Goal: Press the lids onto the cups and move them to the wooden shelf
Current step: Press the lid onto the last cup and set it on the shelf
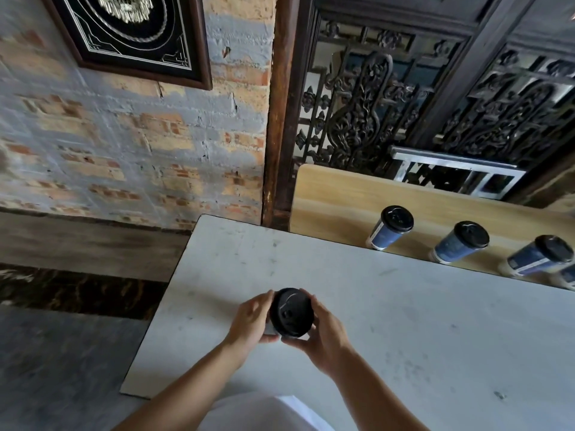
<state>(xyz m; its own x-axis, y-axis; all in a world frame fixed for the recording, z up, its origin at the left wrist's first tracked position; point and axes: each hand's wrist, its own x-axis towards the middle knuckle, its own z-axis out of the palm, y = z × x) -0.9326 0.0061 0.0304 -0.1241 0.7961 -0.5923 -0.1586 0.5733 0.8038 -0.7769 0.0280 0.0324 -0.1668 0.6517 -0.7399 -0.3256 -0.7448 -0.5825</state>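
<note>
A cup topped with a black lid (291,312) stands on the white table (404,321), seen from straight above so its body is almost hidden. My left hand (252,318) wraps its left side. My right hand (323,334) cups its right and near side. Both hands grip the cup at the lid's rim. On the wooden shelf (336,200) behind the table stand three lidded blue cups: one on the left (390,228), one in the middle (460,242), one on the right (539,255). A further cup is cut off by the frame's right edge.
A brick wall with a framed picture (130,35) rises to the left. Carved dark wooden screens (435,104) stand behind the shelf. The table's left edge (161,300) drops to a grey floor. A small dark speck (500,395) lies on the table's right.
</note>
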